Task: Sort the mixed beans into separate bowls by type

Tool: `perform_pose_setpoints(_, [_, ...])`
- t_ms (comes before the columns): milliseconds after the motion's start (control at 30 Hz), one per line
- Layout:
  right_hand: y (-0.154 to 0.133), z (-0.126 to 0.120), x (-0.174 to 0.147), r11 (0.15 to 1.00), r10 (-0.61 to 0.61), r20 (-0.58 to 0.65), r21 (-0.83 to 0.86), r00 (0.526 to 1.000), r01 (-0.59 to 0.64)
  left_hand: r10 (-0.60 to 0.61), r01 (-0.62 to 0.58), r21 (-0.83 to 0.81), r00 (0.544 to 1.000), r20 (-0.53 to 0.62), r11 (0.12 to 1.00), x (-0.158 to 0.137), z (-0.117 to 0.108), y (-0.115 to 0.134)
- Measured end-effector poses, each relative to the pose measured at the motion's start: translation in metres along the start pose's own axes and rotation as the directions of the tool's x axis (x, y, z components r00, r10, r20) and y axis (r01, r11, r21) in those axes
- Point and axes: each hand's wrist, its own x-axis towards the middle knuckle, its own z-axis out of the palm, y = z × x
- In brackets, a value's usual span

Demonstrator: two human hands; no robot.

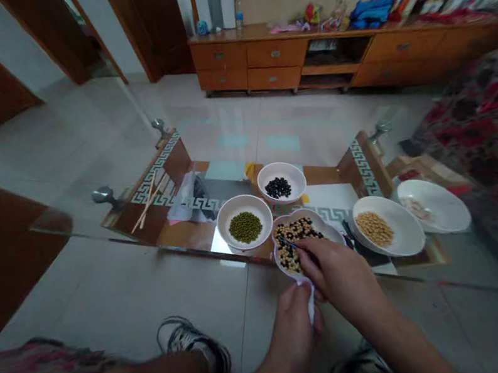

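That bowl of mixed beans [303, 238] sits right at the near rim of the glass counter [116, 279], part of it seeming to hang past the edge, so a nudge or a hard pull from the hand below could, I'd guess, tip it and scatter beans over the tiled floor. The left hand [296, 325] is closed on the bowl's near lip at 6 o'clock, fingers curled around the white rim. The right hand [338, 276] is pinched shut around a thin dark tool, whose tip rests among the beans. Around it: green beans [245, 227] at 10 o'clock, black beans [278, 188] at 12, yellow beans [374, 228] at 3.
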Motion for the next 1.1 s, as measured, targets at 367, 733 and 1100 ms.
perform_pose_setpoints(367, [0.0018,-0.0013,-0.0017,1.000,-0.019,-0.037,-0.025,0.999,0.018,0.008,-0.007,-0.052,1.000,0.015,0.999,0.0027,-0.0010,-0.0013])
perform_pose_setpoints(733, [0.0021,0.0003,-0.0013,0.998,-0.031,-0.046,-0.049,0.998,0.029,0.012,-0.011,-0.058,1.000,0.014,0.998,0.0028,-0.0011,-0.0023])
perform_pose_setpoints(1100, [0.0031,0.0000,-0.0027,0.997,-0.060,-0.064,-0.057,0.996,0.056,0.019,-0.019,-0.036,1.000,0.015,0.999,0.0011,-0.0003,0.0010])
